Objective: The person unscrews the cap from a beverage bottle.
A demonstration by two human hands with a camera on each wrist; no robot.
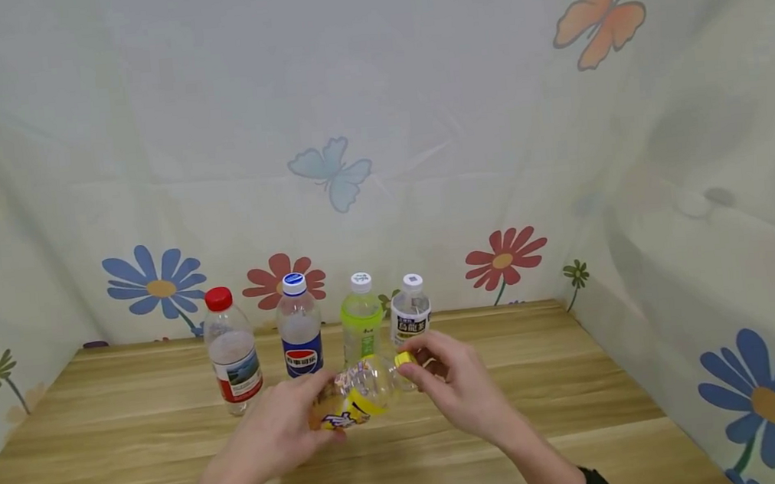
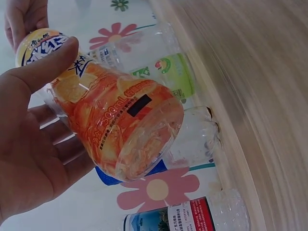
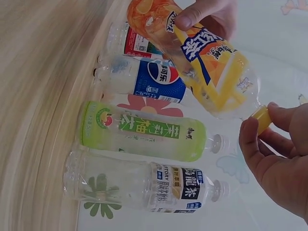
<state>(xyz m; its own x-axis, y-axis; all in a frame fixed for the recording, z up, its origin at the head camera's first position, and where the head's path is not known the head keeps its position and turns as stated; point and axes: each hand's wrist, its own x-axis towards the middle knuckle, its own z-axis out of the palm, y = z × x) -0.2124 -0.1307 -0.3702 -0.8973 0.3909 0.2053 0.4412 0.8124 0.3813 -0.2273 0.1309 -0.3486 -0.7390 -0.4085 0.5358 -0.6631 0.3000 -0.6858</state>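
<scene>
A clear plastic drink bottle (image 1: 366, 391) with an orange and yellow label is held tilted above the table, its neck toward the right. My left hand (image 1: 286, 424) grips it round the lower body, thumb on the label in the left wrist view. At the neck, my right hand (image 1: 458, 382) pinches the yellow cap (image 3: 261, 119) between thumb and fingers. The cap sits at the bottle's mouth; whether it is tight or loose I cannot tell. The bottle looks empty of liquid.
Behind the hands stand a red-capped bottle (image 1: 234, 355), a Pepsi bottle (image 1: 300, 326), a green-labelled bottle (image 1: 362, 313) and an oolong tea bottle (image 1: 411, 313), in a row on the wooden table (image 1: 136, 448). A flower-printed cloth (image 1: 212, 134) hangs at the back and sides.
</scene>
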